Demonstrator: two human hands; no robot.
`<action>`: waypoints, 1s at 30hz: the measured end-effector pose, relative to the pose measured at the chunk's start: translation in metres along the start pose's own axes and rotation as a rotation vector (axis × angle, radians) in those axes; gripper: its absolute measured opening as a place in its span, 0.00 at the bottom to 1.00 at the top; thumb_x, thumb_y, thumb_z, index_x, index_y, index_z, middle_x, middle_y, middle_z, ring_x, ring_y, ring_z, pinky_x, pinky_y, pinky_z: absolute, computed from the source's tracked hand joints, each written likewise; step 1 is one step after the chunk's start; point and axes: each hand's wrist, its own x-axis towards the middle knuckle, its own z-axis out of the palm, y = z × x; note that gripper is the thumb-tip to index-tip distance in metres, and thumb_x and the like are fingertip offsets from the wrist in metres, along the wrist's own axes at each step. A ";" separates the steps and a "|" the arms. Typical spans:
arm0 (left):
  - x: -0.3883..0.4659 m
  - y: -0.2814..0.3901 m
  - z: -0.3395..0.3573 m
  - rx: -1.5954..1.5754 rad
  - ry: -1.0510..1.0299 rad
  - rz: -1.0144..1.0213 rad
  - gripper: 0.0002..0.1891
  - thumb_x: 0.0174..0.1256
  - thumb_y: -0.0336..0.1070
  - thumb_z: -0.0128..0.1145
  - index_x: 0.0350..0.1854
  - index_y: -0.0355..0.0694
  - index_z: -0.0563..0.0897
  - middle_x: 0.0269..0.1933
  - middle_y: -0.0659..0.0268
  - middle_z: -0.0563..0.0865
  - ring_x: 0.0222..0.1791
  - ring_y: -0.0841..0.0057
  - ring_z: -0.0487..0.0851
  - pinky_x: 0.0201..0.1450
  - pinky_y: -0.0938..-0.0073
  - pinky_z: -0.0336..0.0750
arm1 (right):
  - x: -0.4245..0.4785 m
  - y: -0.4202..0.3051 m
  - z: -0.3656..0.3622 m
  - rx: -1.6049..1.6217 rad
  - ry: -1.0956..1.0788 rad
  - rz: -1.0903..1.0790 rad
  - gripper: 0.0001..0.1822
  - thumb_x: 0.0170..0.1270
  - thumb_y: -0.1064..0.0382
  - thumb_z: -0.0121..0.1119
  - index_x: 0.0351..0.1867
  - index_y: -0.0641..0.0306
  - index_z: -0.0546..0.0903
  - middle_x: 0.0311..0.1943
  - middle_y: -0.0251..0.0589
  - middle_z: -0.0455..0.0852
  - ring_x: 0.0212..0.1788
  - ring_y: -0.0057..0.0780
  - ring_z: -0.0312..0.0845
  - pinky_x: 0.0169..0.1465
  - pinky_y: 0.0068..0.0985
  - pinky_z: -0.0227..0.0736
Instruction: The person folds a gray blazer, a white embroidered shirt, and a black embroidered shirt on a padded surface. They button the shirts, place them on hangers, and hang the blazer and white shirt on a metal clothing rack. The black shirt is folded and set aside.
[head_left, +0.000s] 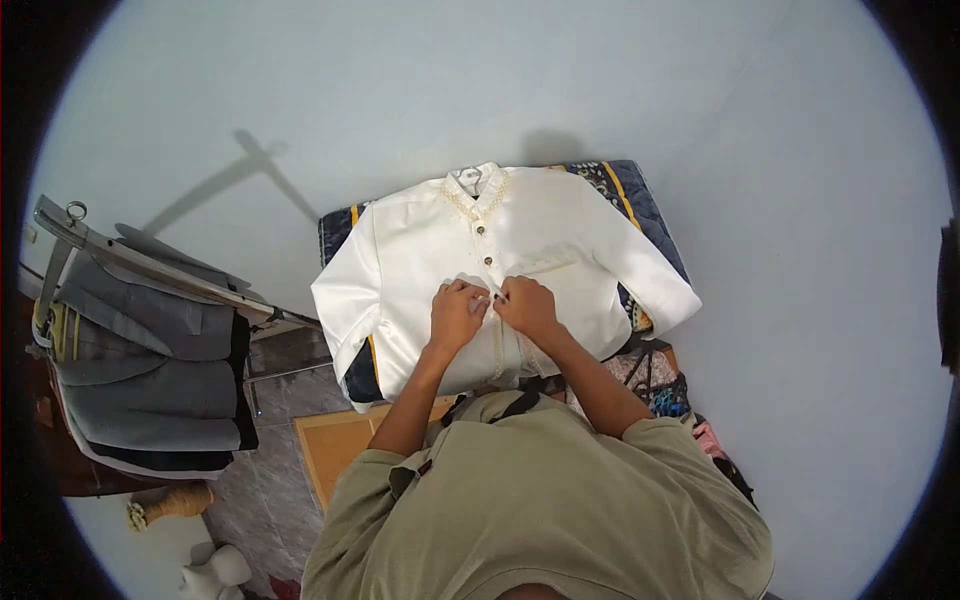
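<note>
A white satin jacket with a stand collar lies front up on a dark blue patterned cloth. Beaded trim edges its collar, and a metal hanger hook shows in the neck opening. Two dark buttons, the upper one and the lower one, sit on the front placket. Just below them, my left hand pinches the placket edge with bent fingers. My right hand is closed on the facing edge of the front, close beside the left. The fingers partly hide what lies between them.
Grey jackets hang from a metal rail at the left. A wooden board lies on the tiled floor, near a wicker vase. Piled fabrics are at the right, below the cloth, and a pale wall stands beyond.
</note>
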 end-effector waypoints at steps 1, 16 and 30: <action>0.000 0.002 0.001 0.012 -0.002 -0.006 0.06 0.58 0.38 0.68 0.36 0.47 0.90 0.41 0.64 0.86 0.47 0.60 0.80 0.52 0.59 0.74 | 0.000 0.002 -0.003 0.036 -0.021 0.037 0.13 0.55 0.54 0.68 0.35 0.60 0.86 0.32 0.43 0.89 0.37 0.42 0.87 0.44 0.36 0.81; 0.018 -0.003 0.013 -0.053 -0.176 -0.332 0.13 0.59 0.52 0.68 0.38 0.51 0.93 0.41 0.67 0.90 0.52 0.61 0.80 0.57 0.57 0.71 | -0.003 0.037 0.016 0.467 0.046 0.119 0.17 0.62 0.54 0.65 0.44 0.65 0.89 0.33 0.44 0.92 0.35 0.33 0.89 0.44 0.29 0.80; 0.016 -0.008 0.019 -0.099 -0.064 -0.246 0.09 0.58 0.46 0.68 0.35 0.49 0.93 0.38 0.66 0.89 0.48 0.59 0.80 0.53 0.56 0.73 | -0.017 0.016 0.010 0.952 0.012 0.284 0.09 0.65 0.67 0.63 0.42 0.68 0.88 0.30 0.34 0.88 0.26 0.17 0.77 0.30 0.17 0.71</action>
